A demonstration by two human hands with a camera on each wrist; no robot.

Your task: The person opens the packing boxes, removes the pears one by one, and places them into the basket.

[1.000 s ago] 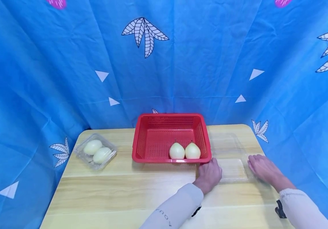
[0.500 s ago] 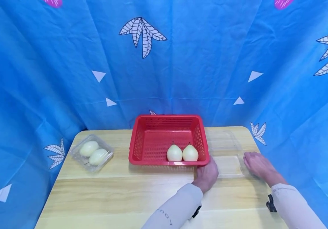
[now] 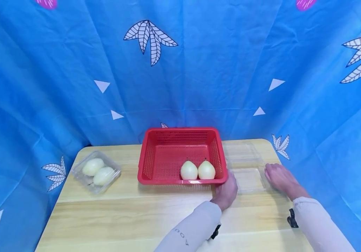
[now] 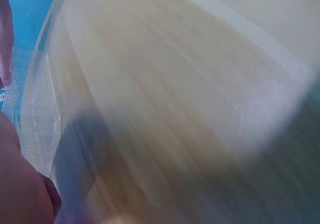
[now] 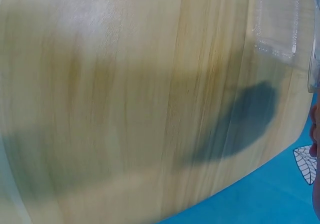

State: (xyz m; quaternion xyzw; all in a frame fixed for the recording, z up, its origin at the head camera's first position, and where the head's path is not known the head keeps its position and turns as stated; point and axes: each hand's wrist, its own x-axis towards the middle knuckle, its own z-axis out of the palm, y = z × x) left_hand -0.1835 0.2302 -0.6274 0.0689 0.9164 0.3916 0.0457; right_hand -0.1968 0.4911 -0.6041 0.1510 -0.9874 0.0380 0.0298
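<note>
A clear plastic clamshell box [image 3: 249,179] lies unfolded on the table, right of the red basket, its second half [image 3: 242,151] toward the back. My left hand [image 3: 226,190] holds its left side, fingertips partly hidden under the basket's front right corner. At the right side my right hand [image 3: 279,178] grips the edge with curled fingers. In the left wrist view, part of my left hand [image 4: 20,179] shows beside the clear plastic. The right wrist view catches the box's ribbed base [image 5: 277,21] and, at the frame edge, a few fingers [image 5: 314,129].
The red perforated basket [image 3: 163,161] stands at the back centre, with two pale pears [image 3: 197,170] at its front right. On the left sits another clear box [image 3: 115,176] containing two pale pears [image 3: 98,171]. A blue patterned curtain [image 3: 199,63] encloses the wooden table [image 3: 120,217].
Both hands have pushed the clear clamshell box slightly toward the back of the table. The head view has shifted a little; the basket and pears stay put on the table.
</note>
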